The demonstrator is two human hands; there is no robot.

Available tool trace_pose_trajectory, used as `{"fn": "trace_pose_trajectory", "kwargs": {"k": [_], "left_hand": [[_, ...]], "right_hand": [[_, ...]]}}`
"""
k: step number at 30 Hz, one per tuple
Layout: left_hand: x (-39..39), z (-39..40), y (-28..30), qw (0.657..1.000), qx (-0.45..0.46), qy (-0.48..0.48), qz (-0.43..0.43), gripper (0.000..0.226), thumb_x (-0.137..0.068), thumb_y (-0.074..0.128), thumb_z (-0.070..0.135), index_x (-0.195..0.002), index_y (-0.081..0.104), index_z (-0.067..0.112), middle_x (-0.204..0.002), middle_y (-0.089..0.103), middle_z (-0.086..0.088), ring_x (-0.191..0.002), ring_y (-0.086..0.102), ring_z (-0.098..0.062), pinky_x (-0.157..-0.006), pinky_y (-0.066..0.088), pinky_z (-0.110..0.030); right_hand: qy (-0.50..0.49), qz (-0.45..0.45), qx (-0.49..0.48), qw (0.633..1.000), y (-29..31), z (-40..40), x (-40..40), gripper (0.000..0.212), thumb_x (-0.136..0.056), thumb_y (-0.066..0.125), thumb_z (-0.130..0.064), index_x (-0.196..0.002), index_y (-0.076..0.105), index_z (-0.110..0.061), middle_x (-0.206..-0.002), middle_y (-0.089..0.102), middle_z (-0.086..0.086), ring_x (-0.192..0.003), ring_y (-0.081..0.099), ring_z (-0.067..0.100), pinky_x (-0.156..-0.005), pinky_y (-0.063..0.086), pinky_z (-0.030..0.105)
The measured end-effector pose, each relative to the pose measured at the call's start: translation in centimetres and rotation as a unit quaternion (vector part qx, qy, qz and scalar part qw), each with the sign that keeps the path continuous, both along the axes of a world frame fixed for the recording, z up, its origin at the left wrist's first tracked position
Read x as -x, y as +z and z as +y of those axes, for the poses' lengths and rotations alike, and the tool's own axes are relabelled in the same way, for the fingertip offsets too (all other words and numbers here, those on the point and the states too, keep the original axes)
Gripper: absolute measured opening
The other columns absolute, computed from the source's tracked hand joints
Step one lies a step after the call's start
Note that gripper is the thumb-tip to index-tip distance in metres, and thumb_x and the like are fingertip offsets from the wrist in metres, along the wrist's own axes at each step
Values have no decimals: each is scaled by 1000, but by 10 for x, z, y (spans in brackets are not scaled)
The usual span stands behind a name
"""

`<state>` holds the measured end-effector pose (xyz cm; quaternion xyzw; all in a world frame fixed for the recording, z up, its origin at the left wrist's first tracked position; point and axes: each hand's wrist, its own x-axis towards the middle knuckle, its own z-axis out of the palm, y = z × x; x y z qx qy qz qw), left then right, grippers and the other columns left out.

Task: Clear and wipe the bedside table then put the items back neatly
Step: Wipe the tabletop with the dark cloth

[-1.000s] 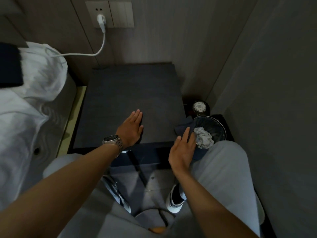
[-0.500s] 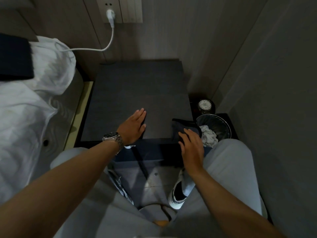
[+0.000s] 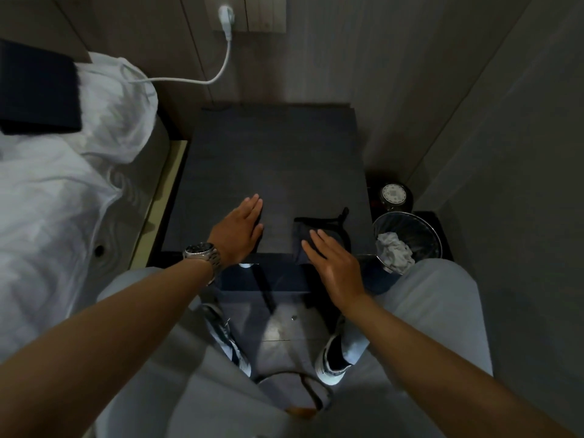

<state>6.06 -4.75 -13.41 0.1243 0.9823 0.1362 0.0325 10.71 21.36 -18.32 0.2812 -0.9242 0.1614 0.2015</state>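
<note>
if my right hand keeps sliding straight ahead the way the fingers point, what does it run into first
Only the dark cloth already under the right hand; past it the bedside table looks bare up to the wall, as far as this dim view shows.

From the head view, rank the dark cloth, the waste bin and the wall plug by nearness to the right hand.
1. Dark cloth: under the right hand's fingers, at the table's front right.
2. Waste bin: on the floor, to the right.
3. Wall plug: far wall, top of view.

Most of the bedside table (image 3: 271, 159) top lies bare; a dark cloth (image 3: 319, 235) occupies its near-right corner.
</note>
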Motion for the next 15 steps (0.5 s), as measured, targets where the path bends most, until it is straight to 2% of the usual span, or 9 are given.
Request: {"fn": "trace_pose_trajectory", "kwargs": {"k": [3,5,8,11,12,15], "left_hand": [[-3,-17,0,999,16,32,-2,60,-105,34,35,-157,18,9,-165,12,-5,-152,13,-22,-121,25,-39],[-5,-27,1,998,16,60,-2,60,-106,34,34,-157,18,7,-165,12,-6,-152,13,-23,-121,24,-38],[-9,-44,-2,994,15,104,3,60,-106,34,34,-156,19,5,-165,14,-9,-152,14,-24,-122,22,-39],[-13,-61,-6,991,21,135,2,60,-106,31,34,-156,19,4,-164,15,-10,-152,15,-25,-121,23,-40],[-14,-65,-7,989,18,144,-1,59,-106,30,34,-156,19,4,-164,15,-11,-152,15,-25,-121,23,-40],[-18,-77,-5,981,-14,196,-3,57,-107,28,31,-155,19,2,-164,16,-13,-152,14,-25,-122,20,-38]], "right_hand": [[6,9,-18,1000,1,-23,4,59,-67,86,6,-122,70,-5,-130,64,17,-120,62,31,-106,41,39],[22,7,-12,1000,0,-42,6,55,-68,85,7,-120,71,-6,-127,66,17,-117,64,31,-103,46,40],[51,9,-19,998,-2,-72,10,42,-77,66,5,-116,73,-9,-124,68,16,-113,67,30,-94,56,40],[84,-16,-34,996,1,-108,12,42,-82,48,-1,-114,74,-11,-121,69,14,-111,68,28,-91,57,37],[94,-26,-37,995,3,-119,12,43,-81,49,-2,-114,74,-11,-122,69,14,-111,68,28,-91,57,37],[129,-58,-42,989,6,-151,12,48,-71,67,0,-117,73,-11,-124,68,14,-113,67,28,-94,55,36]]}}
